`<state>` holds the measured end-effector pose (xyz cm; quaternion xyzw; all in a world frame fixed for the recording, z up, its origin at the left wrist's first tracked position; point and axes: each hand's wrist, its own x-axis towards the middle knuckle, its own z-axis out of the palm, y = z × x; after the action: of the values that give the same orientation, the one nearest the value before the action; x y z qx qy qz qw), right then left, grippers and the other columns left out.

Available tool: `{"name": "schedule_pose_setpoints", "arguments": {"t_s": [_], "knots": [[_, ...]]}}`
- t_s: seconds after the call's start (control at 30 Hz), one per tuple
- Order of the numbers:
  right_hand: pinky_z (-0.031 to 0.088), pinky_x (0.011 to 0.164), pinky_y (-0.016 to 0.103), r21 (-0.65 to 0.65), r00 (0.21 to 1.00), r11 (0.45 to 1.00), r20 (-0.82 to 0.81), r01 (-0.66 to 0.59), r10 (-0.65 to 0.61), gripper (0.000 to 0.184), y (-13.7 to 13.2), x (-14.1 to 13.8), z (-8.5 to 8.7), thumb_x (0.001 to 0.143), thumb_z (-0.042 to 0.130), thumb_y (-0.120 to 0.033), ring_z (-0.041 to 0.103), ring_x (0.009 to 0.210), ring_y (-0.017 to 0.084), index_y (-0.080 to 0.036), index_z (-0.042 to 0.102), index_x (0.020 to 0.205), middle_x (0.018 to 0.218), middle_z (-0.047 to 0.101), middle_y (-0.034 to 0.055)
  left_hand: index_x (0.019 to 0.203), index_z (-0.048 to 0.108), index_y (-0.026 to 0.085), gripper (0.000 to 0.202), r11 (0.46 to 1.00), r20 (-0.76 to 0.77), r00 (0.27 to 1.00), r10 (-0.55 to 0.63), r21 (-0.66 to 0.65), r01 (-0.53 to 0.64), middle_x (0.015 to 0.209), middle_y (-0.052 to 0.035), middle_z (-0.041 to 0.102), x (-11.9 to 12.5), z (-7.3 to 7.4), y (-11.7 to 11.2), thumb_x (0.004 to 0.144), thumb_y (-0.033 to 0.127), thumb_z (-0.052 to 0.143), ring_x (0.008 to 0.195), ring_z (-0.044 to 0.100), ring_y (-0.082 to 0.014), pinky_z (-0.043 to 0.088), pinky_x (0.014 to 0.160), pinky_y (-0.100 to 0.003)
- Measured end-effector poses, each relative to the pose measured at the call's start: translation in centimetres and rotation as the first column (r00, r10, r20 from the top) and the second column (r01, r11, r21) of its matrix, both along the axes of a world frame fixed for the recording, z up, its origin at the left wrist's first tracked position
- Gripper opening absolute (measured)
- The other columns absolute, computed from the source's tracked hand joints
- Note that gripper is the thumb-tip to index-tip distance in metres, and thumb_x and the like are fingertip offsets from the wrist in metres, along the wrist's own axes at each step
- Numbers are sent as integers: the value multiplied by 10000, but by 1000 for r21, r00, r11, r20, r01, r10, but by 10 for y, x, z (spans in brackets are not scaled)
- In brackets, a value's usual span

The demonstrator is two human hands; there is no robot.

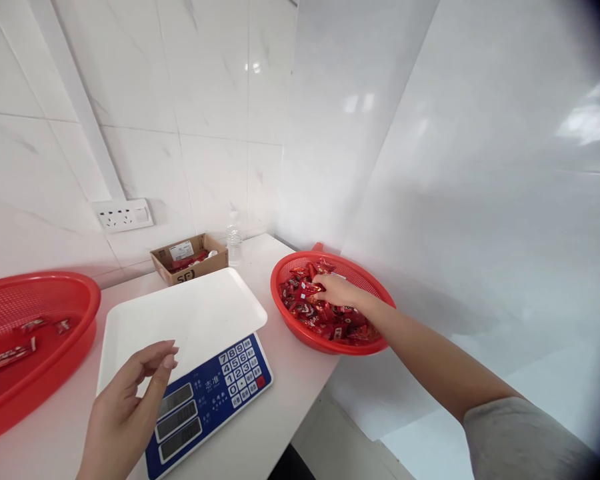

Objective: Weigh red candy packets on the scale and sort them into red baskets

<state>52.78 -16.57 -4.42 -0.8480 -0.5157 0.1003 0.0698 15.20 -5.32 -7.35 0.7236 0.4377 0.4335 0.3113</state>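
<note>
My right hand [336,291] reaches into a red mesh basket [290,267] at the right of the counter, fingers closed on red wrapped candies [325,320] that fill it. My left hand [130,400] hovers over the front left of a weighing scale, its fingers loosely curled and apart, holding nothing. The scale has a bare white tray [190,313] and a blue keypad panel [215,393] with three displays.
A second red basket [75,300] with a few wrapped candies stands at the far left. A small cardboard box [190,259] and a clear plastic bottle [234,240] sit at the back by the tiled wall. A wall socket [123,215] is above.
</note>
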Motion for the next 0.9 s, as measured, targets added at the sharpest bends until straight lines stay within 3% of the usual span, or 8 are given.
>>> {"name": "schedule_pose_setpoints", "arguments": {"t_s": [0.17,0.33,0.43,0.53,0.63,0.73,0.83,0.9], "knots": [[422,700,287,161,1000,987,19,22,-25,255,15,-17,19,827,491,-286,599,854,208,-230,561,1065,983,652,51,933,633,243,425,993,-36,996,-87,-79,84,878,-48,678,-10,-2,6,684,576,546,789,642,-218,473,459,-226],[440,764,285,395,968,911,-159,-118,194,199,50,-70,33,792,540,-317,608,844,176,-221,594,958,945,669,6,930,622,244,379,988,-55,989,-135,-86,130,862,-40,660,-10,3,3,724,547,526,779,624,-201,483,519,-246],[450,798,316,485,928,861,-229,-152,293,238,73,-109,26,773,559,-272,610,868,185,-225,599,1003,950,674,11,954,610,244,351,985,-78,984,-160,-76,154,918,-44,652,-11,5,1,768,518,492,792,617,-192,485,544,-254],[439,885,362,544,864,798,-237,-261,445,371,89,-144,8,777,552,-247,573,1023,206,-231,557,1148,1147,614,55,1026,586,254,353,984,-132,976,-172,-69,164,1069,-59,620,-13,5,2,801,494,457,860,619,-209,488,543,-263],[363,1001,415,492,780,747,-195,-447,595,461,96,-170,-14,781,561,-250,439,1218,236,-213,508,1238,1330,479,108,1144,533,261,381,986,-221,962,-161,17,169,1242,-81,534,-14,0,9,832,455,433,1077,547,-251,517,710,-339],[262,1049,513,362,759,752,-157,-551,632,477,101,-188,-29,814,523,-244,298,1314,289,-210,467,1286,1405,390,124,1234,477,248,420,973,-316,934,-167,103,209,1345,-83,461,-13,-9,16,865,429,389,1287,355,-256,390,981,-444],[221,1016,616,259,749,758,-156,-598,644,467,105,-200,-34,849,443,-213,283,1314,334,-247,430,1315,1399,410,94,1303,427,238,470,960,-451,868,-205,82,269,1406,-68,405,-12,-18,20,882,432,344,1357,218,-256,281,1056,-486],[211,1016,621,240,730,742,-155,-626,666,478,105,-203,-33,860,427,-223,269,1319,338,-255,404,1336,1403,405,85,1313,428,251,475,957,-549,812,-197,73,282,1412,-60,401,-12,-22,20,881,428,346,1350,230,-277,242,1060,-523]]}}
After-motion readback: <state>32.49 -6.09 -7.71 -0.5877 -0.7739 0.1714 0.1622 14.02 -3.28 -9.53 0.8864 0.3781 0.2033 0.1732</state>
